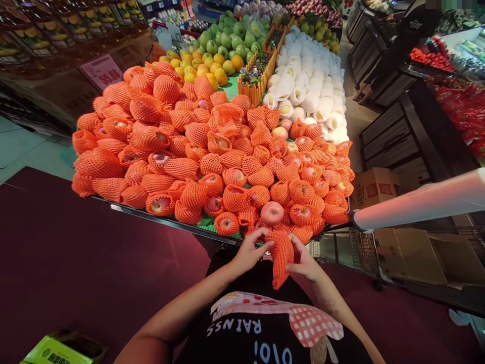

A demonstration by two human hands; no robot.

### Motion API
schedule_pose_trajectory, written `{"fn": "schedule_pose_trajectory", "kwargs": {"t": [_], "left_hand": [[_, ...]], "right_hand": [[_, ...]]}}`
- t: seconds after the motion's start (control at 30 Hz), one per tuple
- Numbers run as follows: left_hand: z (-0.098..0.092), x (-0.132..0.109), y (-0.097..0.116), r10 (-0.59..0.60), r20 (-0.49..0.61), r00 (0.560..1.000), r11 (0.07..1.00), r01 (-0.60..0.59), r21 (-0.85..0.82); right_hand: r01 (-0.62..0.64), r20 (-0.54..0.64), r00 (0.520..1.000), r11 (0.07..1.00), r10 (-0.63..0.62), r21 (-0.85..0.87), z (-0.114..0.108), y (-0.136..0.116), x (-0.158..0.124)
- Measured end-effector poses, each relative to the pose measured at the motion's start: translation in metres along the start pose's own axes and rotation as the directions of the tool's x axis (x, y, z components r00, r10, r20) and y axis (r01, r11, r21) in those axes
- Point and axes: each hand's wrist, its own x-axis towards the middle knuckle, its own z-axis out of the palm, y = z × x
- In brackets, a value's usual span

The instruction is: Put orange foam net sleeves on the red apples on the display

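Between my two hands hangs an orange foam fruit net [282,260], limp and narrowing toward its lower end. My left hand [253,250] pinches its upper left edge with thumb and fingers. On the other side, my right hand [304,260] grips the net's right edge, thumb in front. Just beyond the net, a bare apple [272,213] rests on the front of the pile. Around it lie many apples in orange foam nets [227,223], some showing red skin through the openings. Whether anything is inside the held net is hidden, though it looks flat.
The display's dark front edge [151,216] runs before me. Behind are oranges [214,68], green fruit [231,38], a small yellow planter fence [261,76] and white-netted fruit [314,86]. A pale pole [424,199] juts in at right, above a wire cart [361,253] and cardboard boxes [409,253].
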Motion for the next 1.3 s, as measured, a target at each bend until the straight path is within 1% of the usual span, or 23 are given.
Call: {"fn": "schedule_pose_trajectory", "kwargs": {"t": [0.1, 0.17, 0.23, 0.33, 0.43, 0.5, 0.6, 0.7, 0.77, 0.8, 0.83, 0.87, 0.9, 0.93, 0.97, 1.0, 1.07, 1.1, 1.17, 1.3], "left_hand": [[-0.001, 0.003, 0.007, -0.094, 0.03, 0.995, 0.988, 0.097, -0.122], [-0.002, 0.006, 0.011, -0.138, 0.038, 0.99, 0.966, 0.143, -0.215], [-0.004, 0.008, 0.014, -0.195, 0.049, 0.98, 0.922, 0.2, -0.33], [-0.007, 0.01, 0.012, -0.299, 0.11, 0.948, 0.84, 0.316, -0.442], [-0.011, 0.011, 0.009, -0.358, 0.172, 0.918, 0.818, 0.397, -0.416], [-0.015, 0.013, 0.009, -0.358, 0.222, 0.907, 0.831, 0.418, -0.368], [-0.022, 0.017, 0.015, -0.317, 0.296, 0.901, 0.868, 0.401, -0.293], [-0.026, 0.023, 0.022, -0.263, 0.317, 0.911, 0.914, 0.341, -0.222], [-0.028, 0.032, 0.024, -0.207, 0.264, 0.942, 0.954, 0.254, -0.161], [-0.03, 0.038, 0.023, -0.164, 0.212, 0.963, 0.975, 0.191, -0.115], [-0.031, 0.046, 0.022, -0.109, 0.151, 0.982, 0.992, 0.117, -0.046], [-0.033, 0.054, 0.02, -0.045, 0.089, 0.995, 0.998, 0.04, 0.059], [-0.035, 0.063, 0.018, 0.021, 0.036, 0.999, 0.983, -0.027, 0.184], [-0.036, 0.072, 0.016, 0.079, -0.002, 0.997, 0.948, -0.074, 0.308], [-0.037, 0.08, 0.013, 0.123, -0.028, 0.992, 0.904, -0.1, 0.416], [-0.038, 0.088, 0.011, 0.15, -0.048, 0.987, 0.86, -0.107, 0.499], [-0.036, 0.099, 0.007, 0.162, -0.087, 0.983, 0.801, -0.08, 0.593], [-0.033, 0.102, 0.005, 0.16, -0.108, 0.981, 0.783, -0.06, 0.619], [-0.027, 0.106, 0.003, 0.157, -0.154, 0.976, 0.732, -0.01, 0.681], [-0.018, 0.106, 0.002, 0.129, -0.236, 0.963, 0.64, 0.101, 0.762]], "right_hand": [[-0.009, 0.075, 0.997, 0.999, 0.007, 0.034, -0.001, -0.006, -0.002], [-0.031, 0.097, 0.995, 0.999, 0.03, 0.013, -0.005, -0.004, -0.002], [-0.049, 0.071, 0.996, 0.999, 0.05, -0.023, -0.011, 0.002, -0.004], [-0.039, -0.039, 0.998, 0.999, 0.039, -0.006, -0.012, 0.014, -0.009], [0.011, -0.152, 0.988, 0.999, -0.004, 0.05, -0.001, 0.021, -0.008], [0.021, -0.176, 0.984, 0.997, -0.007, 0.077, 0.009, 0.019, -0.001], [-0.002, -0.149, 0.988, 0.983, 0.03, 0.183, 0.019, 0.015, 0.016], [0.013, -0.109, 0.994, 0.962, 0.018, 0.274, 0.023, 0.014, 0.026], [-0.001, -0.083, 0.996, 0.966, 0.023, 0.257, 0.022, 0.016, 0.028], [-0.031, -0.064, 0.997, 0.974, 0.046, 0.226, 0.021, 0.016, 0.03], [-0.065, -0.042, 0.996, 0.98, 0.074, 0.189, 0.02, 0.015, 0.032], [-0.09, -0.026, 0.995, 0.984, 0.095, 0.156, 0.018, 0.015, 0.035], [-0.096, -0.028, 0.995, 0.986, 0.1, 0.135, 0.016, 0.013, 0.039], [-0.078, -0.056, 0.995, 0.988, 0.086, 0.132, 0.013, 0.012, 0.044], [-0.039, -0.118, 0.991, 0.988, 0.056, 0.148, 0.01, 0.011, 0.05], [0.017, -0.208, 0.978, 0.986, 0.019, 0.167, 0.007, 0.01, 0.057], [0.123, -0.393, 0.918, 0.976, -0.043, 0.18, 0.002, 0.01, 0.071], [0.159, -0.458, 0.886, 0.972, -0.063, 0.173, 0.0, 0.011, 0.077], [0.201, -0.529, 0.843, 0.969, -0.096, 0.144, -0.003, 0.014, 0.089], [0.232, -0.579, 0.799, 0.972, -0.161, 0.05, -0.005, 0.019, 0.103]]}}
